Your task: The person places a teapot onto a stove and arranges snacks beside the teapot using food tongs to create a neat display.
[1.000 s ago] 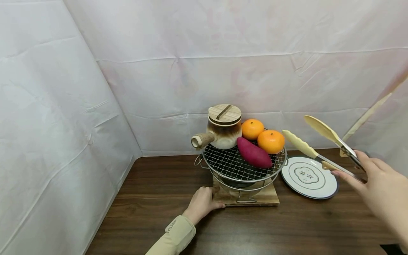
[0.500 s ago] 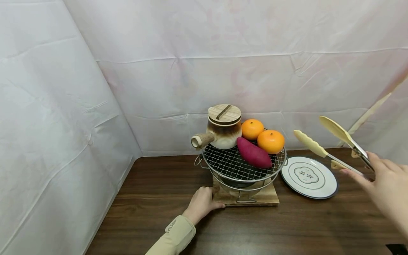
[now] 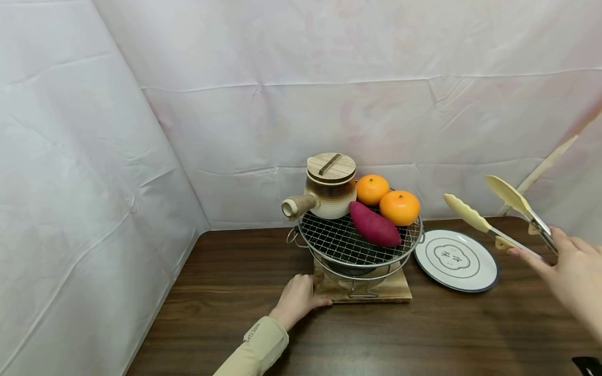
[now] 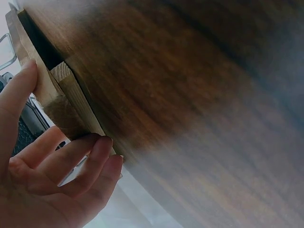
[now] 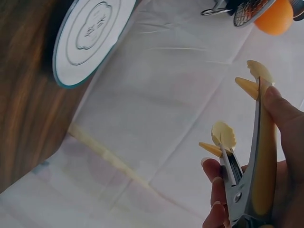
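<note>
My left hand (image 3: 297, 298) holds the near left corner of a wooden board (image 3: 394, 290), thumb at the front edge and fingers along the side; the left wrist view shows the fingertips against its edge (image 4: 71, 111). On the board stands a small round grill with a wire rack (image 3: 324, 243). My right hand (image 3: 575, 271) grips a pair of tongs (image 3: 470, 215) with pale yellow tips, its arms spread and nothing between them. The rack carries a purple sweet potato (image 3: 374, 225), two mandarins (image 3: 400, 208) and a lidded side-handled pot (image 3: 331, 202).
To the right of the grill, a white plate (image 3: 435, 267) with a dark rim lies on the dark wooden table (image 3: 226, 292). White cloth (image 3: 301, 115) hangs behind the table and along its left side.
My right hand has drawn the spread tongs to the right, away from the mandarins and past the plate's far edge. My left hand has stayed at the board's corner.
</note>
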The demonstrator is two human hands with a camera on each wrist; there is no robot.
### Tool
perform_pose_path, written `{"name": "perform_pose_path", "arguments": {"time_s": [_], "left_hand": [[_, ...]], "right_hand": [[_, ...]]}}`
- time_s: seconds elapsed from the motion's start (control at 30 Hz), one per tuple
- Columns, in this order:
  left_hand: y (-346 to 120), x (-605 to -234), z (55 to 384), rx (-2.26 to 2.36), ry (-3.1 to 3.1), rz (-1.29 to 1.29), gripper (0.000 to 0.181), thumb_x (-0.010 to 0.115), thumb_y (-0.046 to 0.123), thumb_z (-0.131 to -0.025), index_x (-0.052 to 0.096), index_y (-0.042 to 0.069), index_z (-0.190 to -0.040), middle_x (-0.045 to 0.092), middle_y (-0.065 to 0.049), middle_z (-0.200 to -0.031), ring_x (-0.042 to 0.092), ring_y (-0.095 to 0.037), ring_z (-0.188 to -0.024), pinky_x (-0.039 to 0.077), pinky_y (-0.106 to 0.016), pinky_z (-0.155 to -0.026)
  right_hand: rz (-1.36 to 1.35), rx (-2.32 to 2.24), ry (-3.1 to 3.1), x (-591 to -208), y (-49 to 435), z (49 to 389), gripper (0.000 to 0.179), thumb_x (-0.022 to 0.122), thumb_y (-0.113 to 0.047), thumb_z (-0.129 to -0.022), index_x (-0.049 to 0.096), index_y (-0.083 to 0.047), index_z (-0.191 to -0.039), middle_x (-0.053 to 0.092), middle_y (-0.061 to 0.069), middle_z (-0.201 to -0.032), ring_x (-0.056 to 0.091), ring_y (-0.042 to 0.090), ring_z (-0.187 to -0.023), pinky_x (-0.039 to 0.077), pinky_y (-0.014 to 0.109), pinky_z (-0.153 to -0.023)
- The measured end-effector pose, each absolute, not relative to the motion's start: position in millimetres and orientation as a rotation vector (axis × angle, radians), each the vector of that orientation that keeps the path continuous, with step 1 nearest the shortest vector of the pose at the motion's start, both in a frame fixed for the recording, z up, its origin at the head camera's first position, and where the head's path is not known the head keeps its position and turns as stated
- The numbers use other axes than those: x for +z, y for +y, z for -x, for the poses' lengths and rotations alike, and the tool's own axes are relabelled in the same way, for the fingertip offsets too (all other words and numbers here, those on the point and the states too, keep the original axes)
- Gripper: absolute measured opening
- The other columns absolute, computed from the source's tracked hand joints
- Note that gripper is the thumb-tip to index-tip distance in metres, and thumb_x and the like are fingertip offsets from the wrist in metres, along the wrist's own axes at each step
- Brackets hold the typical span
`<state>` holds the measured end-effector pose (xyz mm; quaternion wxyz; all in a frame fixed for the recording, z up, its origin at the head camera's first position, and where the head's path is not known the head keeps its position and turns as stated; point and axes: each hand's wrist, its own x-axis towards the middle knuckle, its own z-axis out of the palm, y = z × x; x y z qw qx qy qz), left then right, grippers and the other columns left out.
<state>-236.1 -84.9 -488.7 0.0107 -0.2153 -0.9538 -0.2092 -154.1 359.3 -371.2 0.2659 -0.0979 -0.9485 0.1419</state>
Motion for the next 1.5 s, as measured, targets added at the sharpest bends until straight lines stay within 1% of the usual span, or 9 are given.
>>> {"name": "perform_pose_path", "arguments": {"time_s": [0.27, 0.37, 0.47, 0.6, 0.83, 0.97, 1.07, 1.37, 1.5], "left_hand": [[-85, -488, 236, -0.656, -2.978, 0.654, 0.033, 0.084, 0.041, -0.068, 0.068, 0.014, -0.079, 0.038, 0.012, -0.054, 0.036, -0.005, -0.051, 0.037, -0.023, -0.05], [-85, -488, 236, -0.654, -2.98, 0.645, 0.034, 0.085, 0.042, -0.068, 0.065, 0.014, -0.072, 0.036, 0.012, -0.054, 0.034, -0.006, -0.051, 0.036, -0.023, -0.049], [-85, -489, 236, -0.655, -2.985, 0.646, 0.034, 0.084, 0.042, -0.068, 0.067, 0.014, -0.075, 0.038, 0.011, -0.054, 0.036, -0.006, -0.051, 0.037, -0.024, -0.049], [-85, -488, 236, -0.648, -2.986, 0.654, 0.038, 0.084, 0.042, -0.068, 0.072, 0.013, -0.089, 0.048, 0.01, -0.056, 0.042, -0.005, -0.054, 0.041, -0.024, -0.053], [-85, -488, 236, -0.648, -2.991, 0.637, 0.034, 0.085, 0.043, -0.068, 0.065, 0.015, -0.074, 0.043, 0.011, -0.054, 0.038, -0.006, -0.051, 0.038, -0.024, -0.05], [-85, -488, 236, -0.649, -2.994, 0.629, 0.035, 0.085, 0.043, -0.067, 0.064, 0.015, -0.072, 0.043, 0.011, -0.054, 0.038, -0.006, -0.051, 0.038, -0.024, -0.05], [-85, -489, 236, -0.648, -2.994, 0.632, 0.035, 0.085, 0.043, -0.067, 0.067, 0.014, -0.076, 0.045, 0.011, -0.054, 0.04, -0.006, -0.051, 0.039, -0.024, -0.051], [-86, -489, 237, -0.629, -2.975, 0.657, 0.037, 0.085, 0.043, -0.067, 0.071, 0.013, -0.083, 0.057, 0.006, -0.058, 0.047, -0.006, -0.054, 0.044, -0.026, -0.054], [-85, -489, 237, -0.627, -2.975, 0.656, 0.037, 0.084, 0.043, -0.067, 0.071, 0.013, -0.083, 0.054, 0.008, -0.056, 0.045, -0.006, -0.053, 0.043, -0.026, -0.053]], "right_hand": [[0.31, 0.388, -2.622, -383, 372, 158, 0.091, 0.057, -0.067, -0.084, 0.043, 0.015, -0.12, 0.048, 0.035, -0.084, 0.044, 0.054, -0.085, 0.032, 0.06, -0.075], [0.313, 0.394, -2.626, -388, 378, 159, 0.093, 0.058, -0.068, -0.083, 0.042, 0.017, -0.116, 0.048, 0.033, -0.08, 0.045, 0.049, -0.079, 0.033, 0.055, -0.068], [0.32, 0.386, -2.638, -393, 384, 160, 0.094, 0.057, -0.069, -0.083, 0.041, 0.019, -0.112, 0.048, 0.033, -0.078, 0.044, 0.044, -0.074, 0.033, 0.052, -0.065], [0.351, 0.374, -2.698, -400, 392, 161, 0.098, 0.051, -0.07, -0.085, 0.041, 0.021, -0.12, 0.047, 0.041, -0.087, 0.043, 0.049, -0.08, 0.036, 0.059, -0.073], [0.396, 0.365, -2.747, -412, 406, 164, 0.107, 0.047, -0.072, -0.086, 0.035, 0.025, -0.127, 0.046, 0.046, -0.091, 0.044, 0.056, -0.085, 0.037, 0.066, -0.079], [0.471, 0.396, -2.762, -420, 410, 166, 0.111, 0.043, -0.072, -0.088, 0.023, 0.027, -0.133, 0.035, 0.055, -0.116, 0.034, 0.065, -0.107, 0.03, 0.071, -0.093], [0.509, 0.416, -2.773, -423, 413, 167, 0.112, 0.04, -0.073, -0.089, 0.018, 0.026, -0.136, 0.031, 0.056, -0.122, 0.03, 0.066, -0.113, 0.027, 0.072, -0.096], [0.541, 0.389, -2.775, -434, 419, 170, 0.111, 0.042, -0.074, -0.087, 0.028, 0.028, -0.129, 0.033, 0.056, -0.116, 0.035, 0.065, -0.108, 0.033, 0.069, -0.089], [0.578, 0.375, -2.785, -440, 422, 170, 0.11, 0.041, -0.076, -0.086, 0.033, 0.028, -0.123, 0.035, 0.055, -0.112, 0.038, 0.065, -0.105, 0.035, 0.067, -0.086]]}}
